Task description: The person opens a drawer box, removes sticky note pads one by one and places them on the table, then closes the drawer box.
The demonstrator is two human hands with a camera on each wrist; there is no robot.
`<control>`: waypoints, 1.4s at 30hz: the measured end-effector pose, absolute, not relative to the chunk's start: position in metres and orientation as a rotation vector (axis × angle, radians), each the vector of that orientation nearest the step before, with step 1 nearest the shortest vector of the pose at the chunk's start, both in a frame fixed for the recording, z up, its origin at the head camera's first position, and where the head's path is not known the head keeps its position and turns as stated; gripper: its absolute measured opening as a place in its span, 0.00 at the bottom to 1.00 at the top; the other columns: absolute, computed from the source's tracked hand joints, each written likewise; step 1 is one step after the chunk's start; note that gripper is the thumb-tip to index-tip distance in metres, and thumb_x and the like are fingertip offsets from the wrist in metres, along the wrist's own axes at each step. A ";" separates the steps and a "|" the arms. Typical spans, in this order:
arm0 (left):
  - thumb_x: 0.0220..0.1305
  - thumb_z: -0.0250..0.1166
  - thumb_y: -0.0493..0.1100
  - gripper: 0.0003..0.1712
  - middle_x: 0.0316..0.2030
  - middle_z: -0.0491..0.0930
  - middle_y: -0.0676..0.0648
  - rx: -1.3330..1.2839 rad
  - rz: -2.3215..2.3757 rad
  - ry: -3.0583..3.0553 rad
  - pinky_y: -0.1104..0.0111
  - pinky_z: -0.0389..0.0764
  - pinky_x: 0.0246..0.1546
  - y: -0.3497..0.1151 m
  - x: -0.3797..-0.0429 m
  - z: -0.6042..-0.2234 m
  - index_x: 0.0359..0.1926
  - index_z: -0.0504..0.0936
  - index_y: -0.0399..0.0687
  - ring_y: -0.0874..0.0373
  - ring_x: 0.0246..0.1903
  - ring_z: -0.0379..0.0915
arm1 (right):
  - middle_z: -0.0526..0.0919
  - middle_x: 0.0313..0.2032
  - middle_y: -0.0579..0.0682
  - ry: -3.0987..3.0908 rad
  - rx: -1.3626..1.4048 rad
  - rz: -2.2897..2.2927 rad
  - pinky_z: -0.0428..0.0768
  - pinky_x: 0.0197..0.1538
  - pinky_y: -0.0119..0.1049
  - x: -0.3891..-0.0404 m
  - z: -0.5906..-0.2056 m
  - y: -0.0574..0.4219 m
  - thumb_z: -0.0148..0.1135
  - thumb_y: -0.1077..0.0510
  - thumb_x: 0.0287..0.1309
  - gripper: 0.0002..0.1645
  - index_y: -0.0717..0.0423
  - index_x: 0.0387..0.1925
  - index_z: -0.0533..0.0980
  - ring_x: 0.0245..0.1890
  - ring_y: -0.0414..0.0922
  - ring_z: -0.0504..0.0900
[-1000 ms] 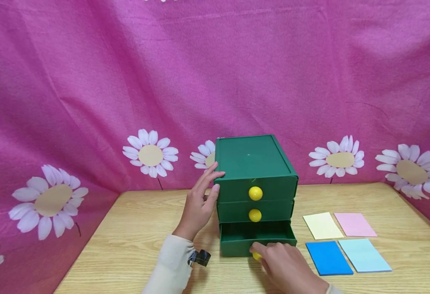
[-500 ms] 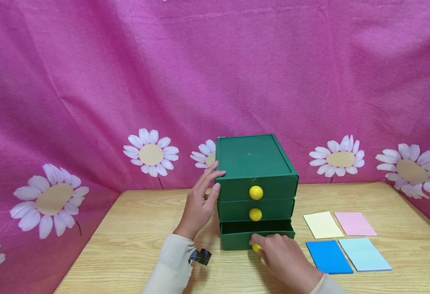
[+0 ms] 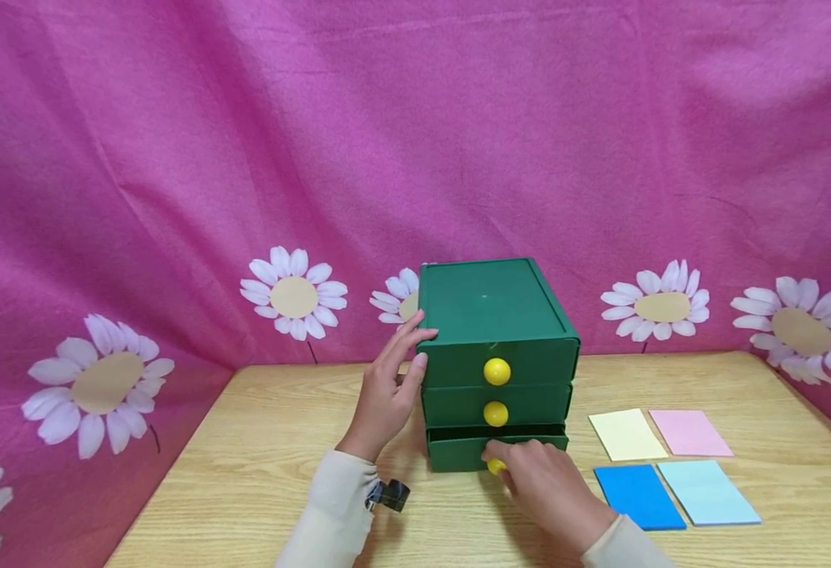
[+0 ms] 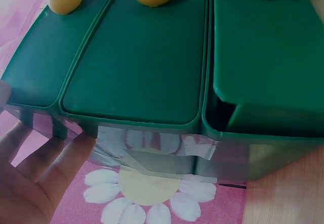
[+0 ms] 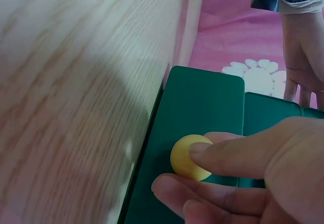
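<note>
A green drawer unit [image 3: 496, 304] with three drawers stands on the wooden table, each drawer bearing a round yellow knob. The bottom drawer [image 3: 456, 455] sticks out slightly, leaving a narrow dark gap along its top. My right hand [image 3: 544, 487] holds that drawer's knob [image 5: 187, 157], thumb on one side and fingers around the other. Against the unit's left side rests my left hand [image 3: 384, 394], fingers fairly straight, fingertips at the top front corner. In the left wrist view its fingers [image 4: 65, 166] touch the side wall. The drawer's inside is mostly hidden.
Right of the unit lie a pale yellow pad [image 3: 628, 435], a pink pad [image 3: 690, 433], a blue pad [image 3: 640, 497] and a light blue pad [image 3: 709, 492]. A pink cloth [image 3: 500, 142] with daisies hangs behind the table [image 3: 245, 473].
The bottom drawer has slid inward, pushed by my right hand on its knob, so its opening has narrowed. My left hand stays against the unit's side.
</note>
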State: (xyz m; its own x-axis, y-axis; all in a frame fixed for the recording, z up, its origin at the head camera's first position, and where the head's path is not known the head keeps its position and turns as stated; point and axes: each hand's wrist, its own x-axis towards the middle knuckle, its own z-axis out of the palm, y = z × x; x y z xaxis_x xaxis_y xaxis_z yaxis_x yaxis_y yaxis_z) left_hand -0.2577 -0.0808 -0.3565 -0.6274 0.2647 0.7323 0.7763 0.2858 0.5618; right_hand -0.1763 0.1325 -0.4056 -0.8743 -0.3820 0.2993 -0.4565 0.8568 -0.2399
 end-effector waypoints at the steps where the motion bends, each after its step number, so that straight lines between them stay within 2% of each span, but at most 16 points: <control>1: 0.73 0.52 0.38 0.19 0.70 0.62 0.49 -0.928 -1.327 -2.049 0.69 0.82 0.29 -0.080 -0.255 -0.355 0.62 0.73 0.53 0.56 0.65 0.63 | 0.77 0.22 0.37 -2.784 0.638 0.445 0.69 0.20 0.31 -0.176 -0.406 0.133 0.71 0.65 0.49 0.14 0.44 0.33 0.79 0.19 0.36 0.70; 6: 0.71 0.52 0.33 0.18 0.69 0.63 0.41 -0.930 -1.337 -2.048 0.68 0.83 0.29 -0.076 -0.238 -0.339 0.60 0.74 0.43 0.50 0.62 0.67 | 0.79 0.23 0.38 -2.762 0.623 0.427 0.69 0.20 0.31 -0.177 -0.408 0.134 0.71 0.66 0.48 0.15 0.44 0.34 0.80 0.19 0.37 0.72; 9: 0.70 0.53 0.31 0.18 0.68 0.64 0.39 -0.925 -1.327 -2.052 0.68 0.83 0.31 -0.076 -0.232 -0.332 0.59 0.74 0.41 0.49 0.62 0.67 | 0.79 0.24 0.38 -2.756 0.628 0.435 0.71 0.21 0.32 -0.179 -0.408 0.134 0.71 0.66 0.48 0.15 0.44 0.35 0.80 0.20 0.38 0.73; 18: 0.69 0.53 0.30 0.18 0.67 0.65 0.38 -0.912 -1.333 -2.049 0.63 0.84 0.36 -0.078 -0.229 -0.330 0.58 0.75 0.39 0.47 0.64 0.65 | 0.80 0.24 0.39 -2.747 0.650 0.477 0.71 0.21 0.31 -0.181 -0.410 0.133 0.69 0.66 0.51 0.14 0.46 0.37 0.80 0.19 0.37 0.73; 31: 0.69 0.53 0.29 0.18 0.67 0.65 0.38 -0.910 -1.336 -2.049 0.59 0.84 0.37 -0.078 -0.228 -0.329 0.58 0.75 0.38 0.46 0.64 0.65 | 0.82 0.27 0.39 -2.713 0.679 0.463 0.75 0.24 0.33 -0.185 -0.415 0.135 0.69 0.67 0.51 0.14 0.47 0.37 0.81 0.22 0.37 0.75; 42: 0.69 0.53 0.29 0.18 0.67 0.65 0.37 -0.916 -1.340 -2.040 0.61 0.84 0.37 -0.076 -0.228 -0.328 0.58 0.75 0.37 0.44 0.64 0.65 | 0.84 0.30 0.40 -2.741 0.660 0.487 0.79 0.28 0.33 -0.189 -0.415 0.137 0.69 0.66 0.52 0.14 0.47 0.39 0.82 0.25 0.37 0.77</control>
